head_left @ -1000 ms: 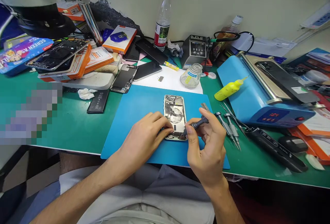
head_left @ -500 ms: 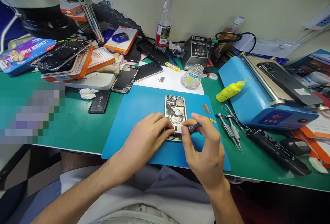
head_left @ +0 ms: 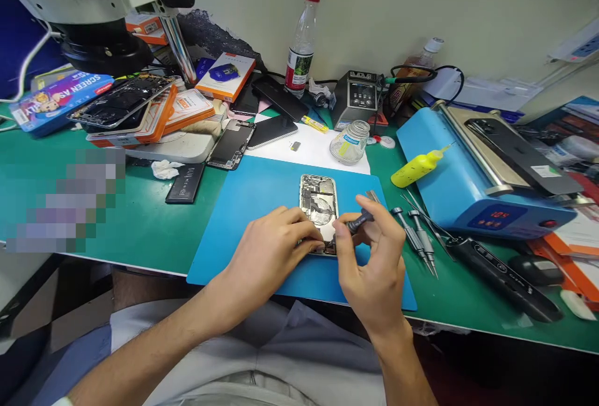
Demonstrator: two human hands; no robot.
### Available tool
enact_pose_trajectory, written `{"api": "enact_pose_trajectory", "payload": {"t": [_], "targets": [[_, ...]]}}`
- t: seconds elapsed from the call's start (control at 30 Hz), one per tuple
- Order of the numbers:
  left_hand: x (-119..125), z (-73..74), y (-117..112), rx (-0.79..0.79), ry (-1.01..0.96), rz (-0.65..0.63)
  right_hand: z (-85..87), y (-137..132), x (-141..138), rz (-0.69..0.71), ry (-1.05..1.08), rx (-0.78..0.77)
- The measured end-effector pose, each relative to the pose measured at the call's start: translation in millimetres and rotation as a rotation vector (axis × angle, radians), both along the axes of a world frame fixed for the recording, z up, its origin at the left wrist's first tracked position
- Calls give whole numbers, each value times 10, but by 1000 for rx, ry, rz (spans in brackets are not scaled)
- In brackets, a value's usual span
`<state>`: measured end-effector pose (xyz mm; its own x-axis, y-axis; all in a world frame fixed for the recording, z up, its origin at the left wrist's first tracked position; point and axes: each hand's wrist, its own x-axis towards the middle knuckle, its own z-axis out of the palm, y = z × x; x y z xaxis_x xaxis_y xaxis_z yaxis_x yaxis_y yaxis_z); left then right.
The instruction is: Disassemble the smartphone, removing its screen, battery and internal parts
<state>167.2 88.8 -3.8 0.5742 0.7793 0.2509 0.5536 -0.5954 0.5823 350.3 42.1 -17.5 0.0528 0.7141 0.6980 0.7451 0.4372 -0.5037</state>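
Note:
An opened phone [head_left: 322,197] with bare inner parts lies on a blue mat [head_left: 224,237]. My left hand [head_left: 281,241] reaches over its lower end, thumb and fingertips pinched together there. Whatever sits between those fingertips is too small to make out. My right hand [head_left: 374,256] grips a dark-handled screwdriver [head_left: 360,221] between thumb and fingers, tilted over the lower right of the phone. The screwdriver's tip is hidden by my fingers.
Two more screwdrivers [head_left: 418,241] and a black pen-like tool [head_left: 508,278] lie to the right, below a blue heating machine [head_left: 449,169] and a yellow squeeze bottle [head_left: 418,168]. A glass jar [head_left: 350,143] stands behind the mat. A black battery [head_left: 186,183] lies left; a microscope [head_left: 105,25] overhangs.
The screwdriver has tilted, and its handle end is higher and further right. My left fingertips have shifted slightly right and down along the phone's lower end. The view has shifted a little.

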Motion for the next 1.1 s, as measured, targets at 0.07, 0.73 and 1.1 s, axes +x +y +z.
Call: {"api": "enact_pose_trajectory", "payload": {"t": [0.07, 0.73, 1.1], "targets": [[10, -13, 15, -19, -11, 4, 15, 11, -12, 3, 136, -76], [183, -94, -66, 76, 17, -19, -27, -26, 175, -62, 71, -63], [185, -123, -55, 64, -38, -27, -27, -44, 178, -54, 4, -33]]}}
